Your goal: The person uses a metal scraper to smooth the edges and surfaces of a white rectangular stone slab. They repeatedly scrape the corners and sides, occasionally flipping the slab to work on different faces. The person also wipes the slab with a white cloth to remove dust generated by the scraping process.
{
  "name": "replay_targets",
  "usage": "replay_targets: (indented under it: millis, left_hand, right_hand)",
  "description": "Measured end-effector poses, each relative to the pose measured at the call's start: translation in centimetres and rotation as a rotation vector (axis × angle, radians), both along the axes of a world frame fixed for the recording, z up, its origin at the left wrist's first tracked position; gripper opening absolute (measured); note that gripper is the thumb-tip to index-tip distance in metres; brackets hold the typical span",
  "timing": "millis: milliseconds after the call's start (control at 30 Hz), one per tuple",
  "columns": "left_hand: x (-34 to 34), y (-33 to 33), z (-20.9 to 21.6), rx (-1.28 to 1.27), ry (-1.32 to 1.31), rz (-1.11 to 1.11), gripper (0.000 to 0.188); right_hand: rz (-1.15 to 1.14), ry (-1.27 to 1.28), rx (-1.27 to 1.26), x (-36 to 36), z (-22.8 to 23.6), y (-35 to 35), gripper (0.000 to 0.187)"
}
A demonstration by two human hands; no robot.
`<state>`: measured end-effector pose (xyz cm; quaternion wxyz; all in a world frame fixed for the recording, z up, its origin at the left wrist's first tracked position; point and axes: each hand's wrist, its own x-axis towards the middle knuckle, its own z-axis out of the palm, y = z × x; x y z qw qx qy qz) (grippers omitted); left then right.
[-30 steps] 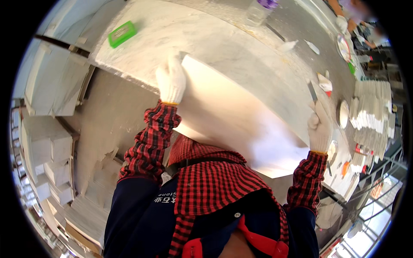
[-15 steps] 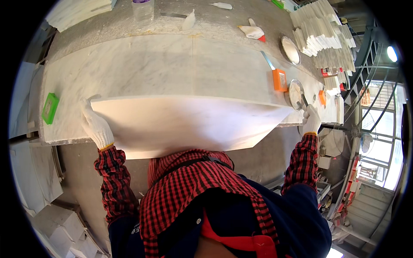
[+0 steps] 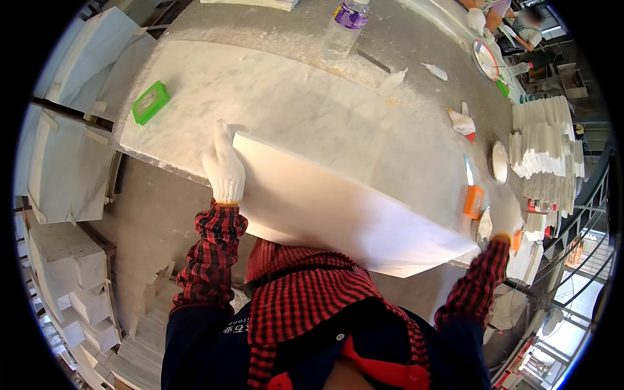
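Note:
A pale, grey-veined marble slab (image 3: 338,201) leans tilted between the bench edge and my checked red-and-black apron (image 3: 312,286). At its left corner lies my left hand (image 3: 224,166) in a white knit glove, fingers stretched out straight along the edge. My right hand (image 3: 509,213), also gloved, is smeared by motion beyond the slab's right end, so its fingers are unclear. Close to it are a small bowl (image 3: 485,224) of pale paste and an orange block (image 3: 473,201). Another orange block (image 3: 517,240) sits just past that hand.
A larger pale slab (image 3: 188,78) covers the bench, with a green block (image 3: 151,103) on it. Farther back stand a bottle (image 3: 344,29), a metal strip (image 3: 374,61) and a round dish (image 3: 499,162). Stacked stone strips (image 3: 546,140) rise at right. Another person (image 3: 523,29) is at the far right.
My view has swung toward the left, so the bench appears slanted. My right hand has moved past the paste bowl and is blurred. My left hand stays at the slab's corner.

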<state>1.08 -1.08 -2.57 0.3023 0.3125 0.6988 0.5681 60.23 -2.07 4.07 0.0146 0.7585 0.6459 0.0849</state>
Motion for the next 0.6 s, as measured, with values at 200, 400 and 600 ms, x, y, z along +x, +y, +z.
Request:
replay_targets:
  millis: [200,400,600]
  left_hand:
    - [0.5,0.2,0.1,0.040,-0.007,0.001,0.056]
    - [-0.3,0.0,-0.9,0.056,-0.028,0.051,0.050]
    - [-0.8,0.1,-2.2,0.041,0.030,0.075,0.047]
  right_hand:
    - [0.394,0.791,-0.014,-12.9,-7.4,16.1,0.051]
    - [0.283,1.166,-0.248,-21.8,-9.1,21.4,0.060]
    - [0.265,1.228,-0.135,-23.1,-10.2,21.2,0.043]
